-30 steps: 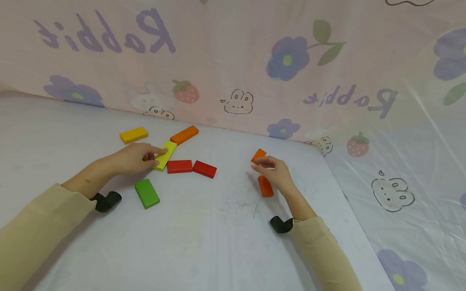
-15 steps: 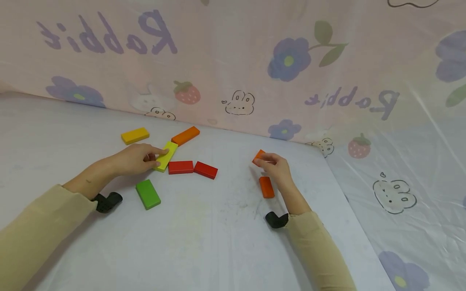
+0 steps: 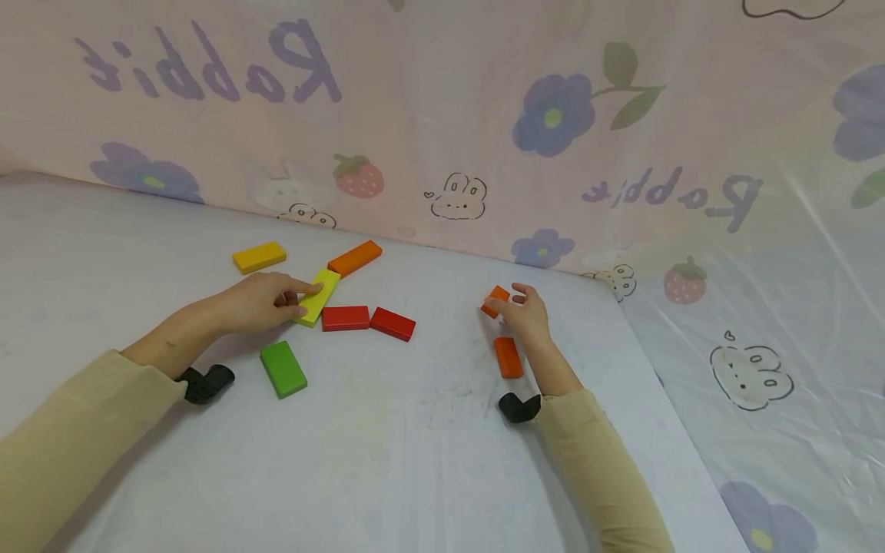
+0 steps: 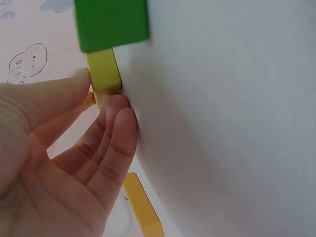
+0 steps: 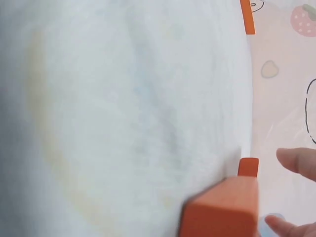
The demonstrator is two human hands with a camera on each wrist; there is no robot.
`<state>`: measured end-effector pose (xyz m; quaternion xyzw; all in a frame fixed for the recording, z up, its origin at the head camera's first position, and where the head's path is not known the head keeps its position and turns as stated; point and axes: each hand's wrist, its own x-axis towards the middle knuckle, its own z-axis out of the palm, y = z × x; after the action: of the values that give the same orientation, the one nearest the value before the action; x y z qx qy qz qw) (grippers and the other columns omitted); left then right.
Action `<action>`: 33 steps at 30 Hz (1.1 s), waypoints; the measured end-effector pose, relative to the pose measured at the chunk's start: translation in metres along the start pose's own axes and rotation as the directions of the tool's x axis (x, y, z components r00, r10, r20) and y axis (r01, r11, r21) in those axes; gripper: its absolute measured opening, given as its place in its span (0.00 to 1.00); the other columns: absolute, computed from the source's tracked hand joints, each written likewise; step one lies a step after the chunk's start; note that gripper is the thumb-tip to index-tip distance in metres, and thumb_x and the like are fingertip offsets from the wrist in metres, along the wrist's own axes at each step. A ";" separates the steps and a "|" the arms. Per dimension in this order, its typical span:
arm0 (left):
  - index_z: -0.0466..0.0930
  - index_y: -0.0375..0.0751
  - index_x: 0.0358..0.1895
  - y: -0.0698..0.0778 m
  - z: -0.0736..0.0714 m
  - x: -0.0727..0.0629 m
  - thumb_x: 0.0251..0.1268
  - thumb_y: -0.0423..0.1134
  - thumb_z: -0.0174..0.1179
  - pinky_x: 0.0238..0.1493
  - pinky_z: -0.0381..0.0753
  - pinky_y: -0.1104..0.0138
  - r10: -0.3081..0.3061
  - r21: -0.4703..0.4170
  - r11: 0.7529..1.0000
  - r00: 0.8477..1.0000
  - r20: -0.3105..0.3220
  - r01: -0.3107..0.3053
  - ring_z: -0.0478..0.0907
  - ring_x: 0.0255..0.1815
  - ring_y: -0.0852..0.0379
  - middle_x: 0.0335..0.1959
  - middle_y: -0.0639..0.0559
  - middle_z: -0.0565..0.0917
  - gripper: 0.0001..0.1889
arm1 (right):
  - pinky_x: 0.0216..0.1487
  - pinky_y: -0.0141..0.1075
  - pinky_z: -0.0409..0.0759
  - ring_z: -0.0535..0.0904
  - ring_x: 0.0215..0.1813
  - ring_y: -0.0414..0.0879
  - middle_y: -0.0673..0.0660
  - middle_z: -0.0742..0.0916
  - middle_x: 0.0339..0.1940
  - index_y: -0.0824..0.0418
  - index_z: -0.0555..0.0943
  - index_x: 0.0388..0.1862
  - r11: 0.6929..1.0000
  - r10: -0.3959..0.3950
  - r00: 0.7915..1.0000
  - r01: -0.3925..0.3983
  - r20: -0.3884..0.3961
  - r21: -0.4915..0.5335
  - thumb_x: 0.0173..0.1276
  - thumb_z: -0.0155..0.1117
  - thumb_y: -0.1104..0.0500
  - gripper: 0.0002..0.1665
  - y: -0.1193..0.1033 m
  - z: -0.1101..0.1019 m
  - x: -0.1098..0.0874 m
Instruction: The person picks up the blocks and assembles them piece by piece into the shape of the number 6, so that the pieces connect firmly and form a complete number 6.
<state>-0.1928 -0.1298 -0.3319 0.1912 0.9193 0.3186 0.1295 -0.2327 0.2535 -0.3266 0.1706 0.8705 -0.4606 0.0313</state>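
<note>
In the head view my left hand pinches a light-yellow block lying flat on the white surface. The left wrist view shows the thumb on one side of that yellow block and fingertips against the other. On the right, my right hand is over a small orange block, its thumb in front of the block and the other fingers spread away from it. A second, red-orange block lies just nearer. In the right wrist view the fingertips are apart, beside the orange block.
An orange block meets the yellow block's far end. Two red blocks, one beside the yellow one and another to its right, lie end to end. A deeper-yellow block is behind my left hand, a green block nearer.
My right hand has moved slightly left and away from me to the far orange block; its fingers came together there, then spread. The left hand stays on the yellow block.
</note>
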 end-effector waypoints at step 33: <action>0.69 0.35 0.66 0.001 0.000 -0.001 0.66 0.33 0.57 0.32 0.67 0.65 -0.021 -0.006 1.000 1.000 -0.005 0.021 0.68 0.34 0.52 0.32 0.46 0.73 0.25 | 0.55 0.41 0.78 0.80 0.50 0.55 0.65 0.75 0.63 0.63 0.66 0.69 0.988 0.014 1.000 -0.010 0.026 -0.155 0.60 0.70 0.52 0.41 -0.002 0.004 0.007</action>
<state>-0.1914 -0.1297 -0.3315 0.1803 0.9206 0.3205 0.1313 -0.2398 0.2507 -0.3291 0.1665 0.9021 -0.3937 0.0591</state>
